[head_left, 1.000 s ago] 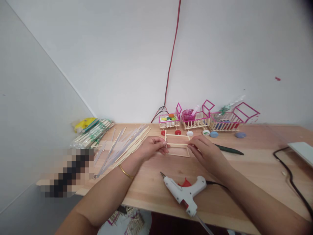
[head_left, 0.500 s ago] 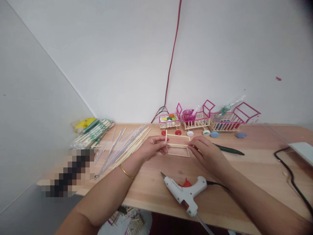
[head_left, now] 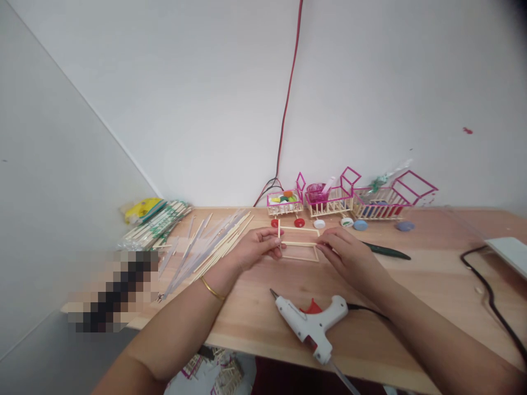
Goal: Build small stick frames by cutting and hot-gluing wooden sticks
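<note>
Between my hands, just above the table, is a small rectangular frame of thin wooden sticks (head_left: 300, 229), with a stick running across its middle. My left hand (head_left: 260, 244) pinches its left side between thumb and fingers. At the opposite side, my right hand (head_left: 340, 247) has its fingertips closed on the end of the middle stick. Closer to me lies a white glue gun (head_left: 310, 326) with a red trigger, its nozzle toward the upper left and a clear glue stick in its back end.
Loose wooden sticks (head_left: 224, 247) and clear glue sticks (head_left: 185, 266) lie left, beside a bagged stick bundle (head_left: 158, 226). Small stick carts (head_left: 331, 204) with bottle-cap wheels line the wall. A dark green knife-shaped object (head_left: 387, 250) and a black cable (head_left: 489, 288) lie right.
Almost nothing differs. Both hands keep their hold on the stick frame, and the view has shifted very slightly.
</note>
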The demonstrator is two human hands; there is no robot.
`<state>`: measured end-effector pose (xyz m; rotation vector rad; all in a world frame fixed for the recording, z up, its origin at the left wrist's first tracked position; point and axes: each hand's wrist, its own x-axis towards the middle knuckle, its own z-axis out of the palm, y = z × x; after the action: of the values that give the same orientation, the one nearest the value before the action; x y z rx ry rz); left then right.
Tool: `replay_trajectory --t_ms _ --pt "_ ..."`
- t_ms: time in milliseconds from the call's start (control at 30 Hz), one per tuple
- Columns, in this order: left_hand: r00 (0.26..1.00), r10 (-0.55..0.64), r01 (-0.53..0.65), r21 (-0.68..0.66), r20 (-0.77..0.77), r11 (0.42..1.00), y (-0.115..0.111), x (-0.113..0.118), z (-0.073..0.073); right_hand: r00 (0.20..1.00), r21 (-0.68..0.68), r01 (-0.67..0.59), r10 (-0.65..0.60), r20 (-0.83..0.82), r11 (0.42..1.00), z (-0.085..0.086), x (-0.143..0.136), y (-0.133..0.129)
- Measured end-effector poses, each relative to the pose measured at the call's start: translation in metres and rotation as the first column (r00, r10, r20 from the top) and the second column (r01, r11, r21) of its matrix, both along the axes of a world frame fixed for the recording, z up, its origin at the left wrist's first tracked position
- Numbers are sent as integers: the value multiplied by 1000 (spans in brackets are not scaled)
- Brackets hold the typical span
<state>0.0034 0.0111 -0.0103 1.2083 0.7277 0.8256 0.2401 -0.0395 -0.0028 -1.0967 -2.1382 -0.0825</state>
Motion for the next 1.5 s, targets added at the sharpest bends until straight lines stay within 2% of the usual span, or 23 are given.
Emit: replay_trajectory --t_ms 367,600,833,1067,1233,1500 --pt "1000 3 -3 1 1 1000 0 0 0 1000 -30 2 -3 -28 1000 2 -1 -1" --pt "1000 12 -11 -10 11 1000 0 0 0 997 -30 -4 2 -82 1000 -2 0 2" --pt "1000 4 -4 -16 18 1000 0 0 1 986 -36 46 -51 -161 998 -3 -1 3" --pt "1000 8 -8 -15 14 1000 0 -1 1 973 -167 18 -56 -224 986 -7 -1 6" --pt "1000 2 -2 -16 18 1000 0 -1 0 958 -187 -10 -45 -283 982 -12 1 10" --pt "1000 -7 7 -12 14 1000 -1 -1 2 910 -295 -122 -12 -414 948 -19 2 14"
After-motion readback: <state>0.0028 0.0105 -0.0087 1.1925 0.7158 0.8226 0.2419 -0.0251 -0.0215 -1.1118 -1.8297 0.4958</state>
